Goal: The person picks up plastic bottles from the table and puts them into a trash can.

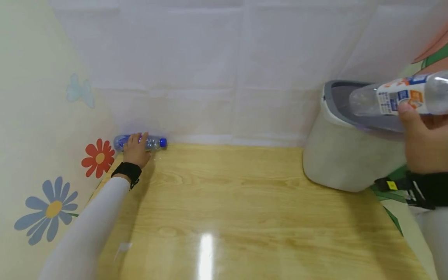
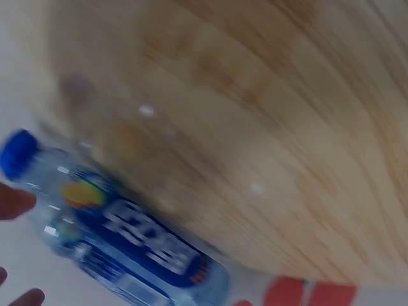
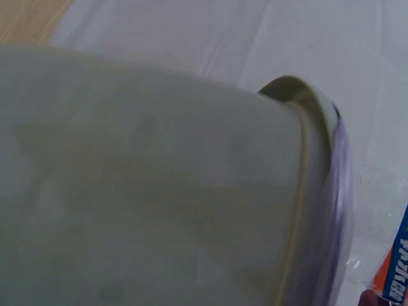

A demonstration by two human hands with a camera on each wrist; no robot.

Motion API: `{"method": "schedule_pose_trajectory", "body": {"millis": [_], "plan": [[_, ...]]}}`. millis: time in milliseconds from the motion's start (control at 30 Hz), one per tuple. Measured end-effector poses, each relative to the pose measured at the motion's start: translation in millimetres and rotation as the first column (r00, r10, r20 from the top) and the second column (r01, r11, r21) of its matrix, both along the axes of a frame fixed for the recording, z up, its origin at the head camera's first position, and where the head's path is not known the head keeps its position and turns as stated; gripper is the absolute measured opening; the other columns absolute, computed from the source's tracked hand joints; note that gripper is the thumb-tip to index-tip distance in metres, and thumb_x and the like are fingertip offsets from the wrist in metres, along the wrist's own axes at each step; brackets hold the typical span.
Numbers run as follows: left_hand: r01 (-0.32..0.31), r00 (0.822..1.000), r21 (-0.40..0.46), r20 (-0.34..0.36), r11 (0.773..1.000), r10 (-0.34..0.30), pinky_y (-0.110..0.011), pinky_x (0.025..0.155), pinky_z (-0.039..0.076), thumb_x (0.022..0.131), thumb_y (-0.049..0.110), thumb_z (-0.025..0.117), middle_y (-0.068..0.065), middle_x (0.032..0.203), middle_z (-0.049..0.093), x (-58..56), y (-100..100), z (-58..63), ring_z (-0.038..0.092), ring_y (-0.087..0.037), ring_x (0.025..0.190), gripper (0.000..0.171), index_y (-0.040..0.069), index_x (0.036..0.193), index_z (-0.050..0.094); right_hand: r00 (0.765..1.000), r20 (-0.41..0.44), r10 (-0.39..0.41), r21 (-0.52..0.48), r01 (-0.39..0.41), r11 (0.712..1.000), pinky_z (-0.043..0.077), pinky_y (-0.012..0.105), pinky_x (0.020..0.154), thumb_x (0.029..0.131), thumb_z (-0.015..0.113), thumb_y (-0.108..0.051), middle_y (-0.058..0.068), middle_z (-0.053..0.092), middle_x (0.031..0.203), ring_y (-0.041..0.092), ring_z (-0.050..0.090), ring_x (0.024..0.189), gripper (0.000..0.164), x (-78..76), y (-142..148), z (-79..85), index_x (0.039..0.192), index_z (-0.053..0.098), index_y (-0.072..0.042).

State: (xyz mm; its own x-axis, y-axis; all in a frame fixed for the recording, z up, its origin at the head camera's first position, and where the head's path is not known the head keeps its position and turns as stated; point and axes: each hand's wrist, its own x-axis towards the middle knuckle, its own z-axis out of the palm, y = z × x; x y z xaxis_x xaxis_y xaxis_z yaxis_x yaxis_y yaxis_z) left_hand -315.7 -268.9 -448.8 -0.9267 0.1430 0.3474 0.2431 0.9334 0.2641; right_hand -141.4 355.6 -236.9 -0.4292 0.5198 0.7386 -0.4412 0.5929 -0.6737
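At the far left corner of the table, a clear plastic bottle with a blue cap (image 1: 158, 143) lies on its side against the back wall. My left hand (image 1: 136, 151) reaches over its middle with fingers spread. In the left wrist view the blue-labelled bottle (image 2: 153, 242) shows in full colour, and fingertips (image 2: 14, 203) appear beside it, not wrapped round it. On the right, my right hand (image 1: 425, 140) grips a clear bottle with a white, orange and blue label (image 1: 402, 95), held tilted nearly level over the mouth of a trash bin (image 1: 350, 155).
The bin has a grey rim (image 1: 329, 93) and a purplish bag edge (image 3: 338, 210) folded over it. A wooden table (image 1: 231, 210) lies in front, with white sheeting (image 1: 196, 77) behind. The left wall (image 1: 38, 128) carries painted flowers.
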Motion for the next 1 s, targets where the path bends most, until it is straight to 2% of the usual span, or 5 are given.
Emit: {"method": "schedule_pose_trajectory", "body": {"millis": [133, 400, 600, 733, 1000], "plan": [[0.002, 0.995, -0.116, 0.101, 0.993, 0.010, -0.070, 0.097, 0.013, 0.078, 0.019, 0.063, -0.028, 0.141, 0.021, -8.8, -19, -3.9, 0.009, -0.048, 0.129, 0.075, 0.007, 0.140, 0.023, 0.983, 0.081, -0.163, -0.059, 0.168, 0.984, 0.035, 0.027, 0.099, 0.083, 0.065, -0.027, 0.004, 0.051, 0.123, 0.016, 0.048, 0.111, 0.049, -0.6, 18, -7.9, 0.127, 0.045, -0.014], [-0.017, 0.979, -0.208, 0.193, 0.978, 0.058, -0.072, 0.096, 0.010, 0.083, 0.021, 0.059, -0.030, 0.139, 0.022, -16.6, -36, -13.0, 0.010, -0.051, 0.127, 0.072, 0.006, 0.142, 0.020, 0.968, 0.179, -0.174, -0.145, 0.201, 0.969, 0.034, 0.026, 0.099, 0.084, 0.063, -0.028, 0.004, 0.049, 0.124, 0.013, 0.047, 0.113, 0.051, 3.3, 29, -17.0, 0.129, 0.042, -0.016], [-0.034, 0.980, -0.166, 0.189, 0.986, 0.066, -0.072, 0.094, 0.017, 0.081, 0.013, 0.058, -0.032, 0.136, 0.023, -11.8, -36, -8.6, 0.016, -0.052, 0.124, 0.066, 0.005, 0.138, 0.026, 0.965, 0.205, -0.165, -0.054, 0.179, 0.982, 0.031, 0.029, 0.101, 0.085, 0.063, -0.027, 0.004, 0.047, 0.127, 0.013, 0.044, 0.116, 0.053, 8.9, 18, -11.3, 0.132, 0.039, -0.019], [-0.031, 0.981, -0.162, 0.184, 0.986, 0.061, -0.072, 0.090, 0.022, 0.081, 0.009, 0.057, -0.029, 0.136, 0.028, -11.7, -37, -7.3, 0.022, -0.050, 0.122, 0.063, 0.005, 0.136, 0.027, 0.954, 0.286, -0.083, -0.014, 0.091, 0.996, 0.031, 0.030, 0.102, 0.084, 0.063, -0.022, 0.002, 0.044, 0.129, 0.012, 0.042, 0.117, 0.059, 8.5, 19, -13.6, 0.135, 0.033, -0.026], [-0.051, 0.992, -0.287, 0.100, 0.956, 0.083, -0.071, 0.082, 0.030, 0.082, 0.007, 0.055, -0.032, 0.121, 0.036, -14.4, -36, -21.8, 0.033, -0.054, 0.108, 0.057, 0.012, 0.134, 0.032, 0.932, 0.362, 0.032, 0.045, -0.052, 0.998, 0.027, 0.030, 0.105, 0.081, 0.067, -0.017, -0.002, 0.035, 0.134, 0.014, 0.035, 0.122, 0.078, 0.6, 16, -14.1, 0.139, 0.017, -0.030]]}}
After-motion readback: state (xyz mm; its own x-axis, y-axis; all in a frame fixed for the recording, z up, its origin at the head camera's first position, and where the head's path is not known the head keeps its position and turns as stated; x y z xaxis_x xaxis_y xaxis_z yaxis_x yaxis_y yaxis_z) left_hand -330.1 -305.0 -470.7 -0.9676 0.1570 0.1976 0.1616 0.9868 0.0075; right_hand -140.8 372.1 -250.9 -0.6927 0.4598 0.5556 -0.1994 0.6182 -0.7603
